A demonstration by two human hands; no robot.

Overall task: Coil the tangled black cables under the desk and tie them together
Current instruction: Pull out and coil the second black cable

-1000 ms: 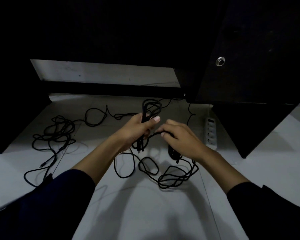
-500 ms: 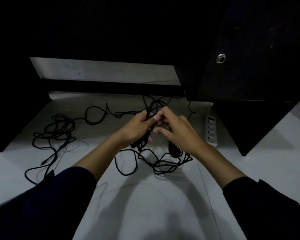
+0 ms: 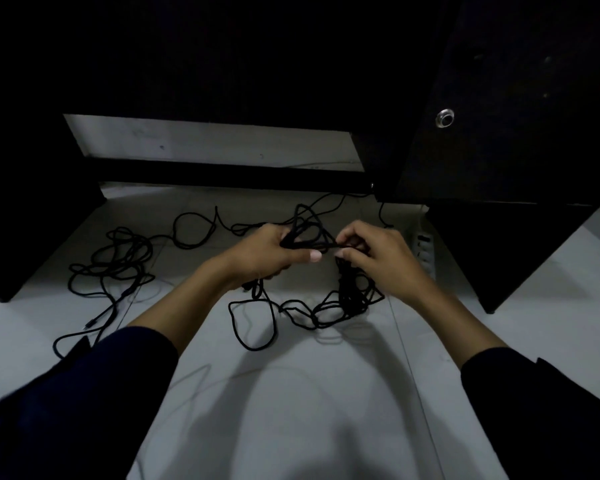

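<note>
My left hand (image 3: 274, 252) grips a bundle of gathered black cable loops (image 3: 307, 226) that stick up beyond its fingers. My right hand (image 3: 378, 254) pinches a strand of the same cable, stretched short between the two hands. Below my right hand more black cable hangs down into a loose heap of loops (image 3: 329, 306) on the pale floor. A second tangle of black cable (image 3: 118, 261) lies on the floor to the left, its plug end trailing toward my left sleeve.
A dark desk (image 3: 291, 64) overhangs the scene, with a black side panel (image 3: 499, 98) on the right and a dark leg panel (image 3: 32, 220) on the left. A white power strip (image 3: 425, 251) lies on the floor behind my right hand.
My hands were pressed together half a second ago; they have drawn slightly apart, with a cable strand taut between them. The loops in my left hand now stand up as a triangle.
</note>
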